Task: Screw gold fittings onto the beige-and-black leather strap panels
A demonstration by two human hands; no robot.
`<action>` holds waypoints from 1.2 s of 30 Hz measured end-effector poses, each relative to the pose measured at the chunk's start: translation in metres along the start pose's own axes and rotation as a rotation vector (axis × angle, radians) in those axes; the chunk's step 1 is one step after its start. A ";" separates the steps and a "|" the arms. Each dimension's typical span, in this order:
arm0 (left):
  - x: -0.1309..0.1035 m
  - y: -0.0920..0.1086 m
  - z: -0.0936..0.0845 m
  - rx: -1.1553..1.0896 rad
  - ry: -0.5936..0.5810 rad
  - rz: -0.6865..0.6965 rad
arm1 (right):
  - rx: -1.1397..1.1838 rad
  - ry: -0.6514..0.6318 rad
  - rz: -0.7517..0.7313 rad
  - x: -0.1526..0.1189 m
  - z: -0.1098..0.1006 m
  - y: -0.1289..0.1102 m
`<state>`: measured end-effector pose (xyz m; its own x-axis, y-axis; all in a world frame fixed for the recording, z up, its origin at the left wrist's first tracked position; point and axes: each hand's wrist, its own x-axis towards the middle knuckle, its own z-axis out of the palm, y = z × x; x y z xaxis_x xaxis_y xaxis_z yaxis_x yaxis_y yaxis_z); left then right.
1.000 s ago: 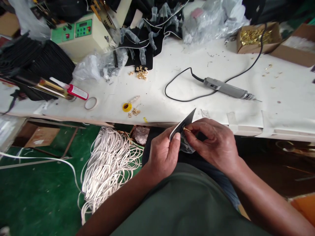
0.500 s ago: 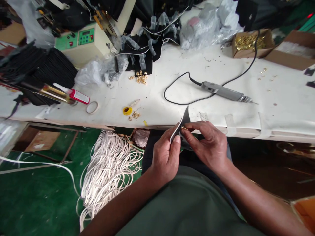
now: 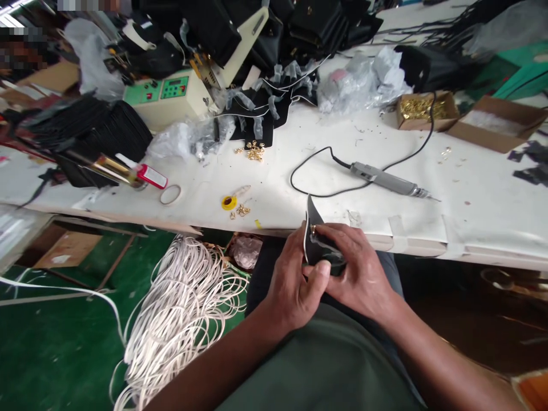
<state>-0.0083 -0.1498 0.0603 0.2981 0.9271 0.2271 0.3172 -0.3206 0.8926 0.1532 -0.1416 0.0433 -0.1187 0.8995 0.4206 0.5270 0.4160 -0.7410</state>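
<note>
A bent black leather-like piece [image 3: 315, 214] with a white edge stands up between my two hands, just off the bench's front edge. My left hand [image 3: 293, 285] is closed on it, fingers behind its left side and thumb across its lower part. My right hand [image 3: 363, 268] is closed around its right side, with the index fingertip against a small gold metal fitting [image 3: 313, 229] on the dark face. My right thumb is partly hidden behind the left one. Beyond my hands a grey electric screwdriver [image 3: 385, 180] lies on the white bench [image 3: 274, 200].
Gold fittings [image 3: 256, 151] lie in a small pile, near a yellow-rimmed round item [image 3: 229, 202], a tape ring [image 3: 170, 195] and a red bottle [image 3: 152, 176]. A box of gold parts [image 3: 428, 111] stands back right. White cord [image 3: 184, 314] heaps on the green floor.
My right fingers have gone from pinching the gold fitting to wrapping the piece's right side, index still at the fitting. My left thumb has moved lower and right. The view has tilted up.
</note>
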 end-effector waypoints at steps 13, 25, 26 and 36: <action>-0.002 0.010 0.006 0.054 -0.019 -0.003 | -0.085 0.085 0.221 0.004 -0.004 -0.013; 0.014 -0.005 -0.007 0.237 0.094 0.155 | 0.468 -0.021 0.616 0.003 -0.020 0.000; 0.018 -0.008 -0.007 0.257 0.116 0.167 | 0.509 -0.025 0.633 0.003 -0.020 0.003; 0.044 -0.022 0.004 0.162 0.267 0.054 | 0.807 -0.011 0.747 0.002 -0.018 0.023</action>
<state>0.0014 -0.1029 0.0491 0.0781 0.9194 0.3856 0.4529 -0.3773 0.8078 0.1799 -0.1323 0.0368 -0.0086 0.9605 -0.2782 -0.2359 -0.2723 -0.9328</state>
